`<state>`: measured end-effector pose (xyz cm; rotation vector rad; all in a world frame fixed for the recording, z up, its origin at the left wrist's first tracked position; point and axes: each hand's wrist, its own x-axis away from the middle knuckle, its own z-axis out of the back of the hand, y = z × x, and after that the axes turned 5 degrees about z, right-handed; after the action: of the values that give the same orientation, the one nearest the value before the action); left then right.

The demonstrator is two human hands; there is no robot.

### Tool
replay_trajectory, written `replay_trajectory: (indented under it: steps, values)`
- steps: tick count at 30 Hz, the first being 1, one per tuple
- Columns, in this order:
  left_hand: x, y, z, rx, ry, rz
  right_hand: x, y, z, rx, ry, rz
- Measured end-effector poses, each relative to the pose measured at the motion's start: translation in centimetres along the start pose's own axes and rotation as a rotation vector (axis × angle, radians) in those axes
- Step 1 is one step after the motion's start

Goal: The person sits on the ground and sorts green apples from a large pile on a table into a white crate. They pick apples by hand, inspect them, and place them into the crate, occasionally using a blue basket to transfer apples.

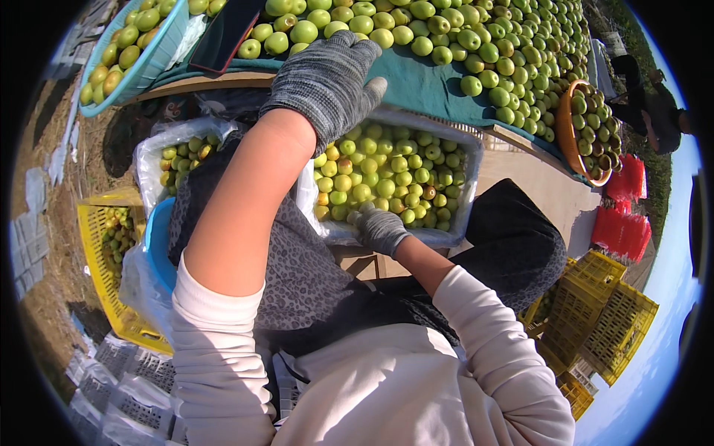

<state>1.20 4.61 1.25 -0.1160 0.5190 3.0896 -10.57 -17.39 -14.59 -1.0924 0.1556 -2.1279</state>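
Cream sleeves (pixel 223 357) lead to gloved hands (pixel 323 82), both at green fruit (pixel 368 167).

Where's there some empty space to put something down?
On the green cloth, between the left hand, the fruit pile and the table's wooden edge. There's also pale ground between that edge, the fruit crate and the dark-trousered knee. It's crowded on the pile and inside the crate, where the right hand is.

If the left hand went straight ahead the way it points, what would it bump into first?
Probably the green fruit piled on the teal cloth, just beyond the gloved left hand; depth is unclear, so it may already be touching some.
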Motion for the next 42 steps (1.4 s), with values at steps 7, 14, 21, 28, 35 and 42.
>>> replay_trajectory:
  steps: [7,14,21,28,35,42]
  values:
    - [0.2,0.2,0.1,0.011,0.004,-0.011,1.2,2.0,-0.8,0.023,0.051,-0.068]
    - [-0.2,-0.3,0.5,-0.011,-0.055,0.041,-0.5,2.0,0.3,0.22,-0.069,0.056]
    - [-0.3,-0.6,0.7,-0.052,-0.14,0.109,-0.2,2.3,1.7,0.063,-0.02,0.047]
    - [-0.7,-6.7,3.3,0.278,0.125,0.26,6.3,6.4,-0.9,0.222,0.298,-0.109]
    - [1.0,-17.5,7.4,1.411,1.039,1.093,4.7,8.4,-3.6,-0.07,0.108,-0.492]
    - [1.1,-19.9,5.2,1.822,1.26,1.049,6.0,9.5,-2.9,-0.353,0.473,-0.252]
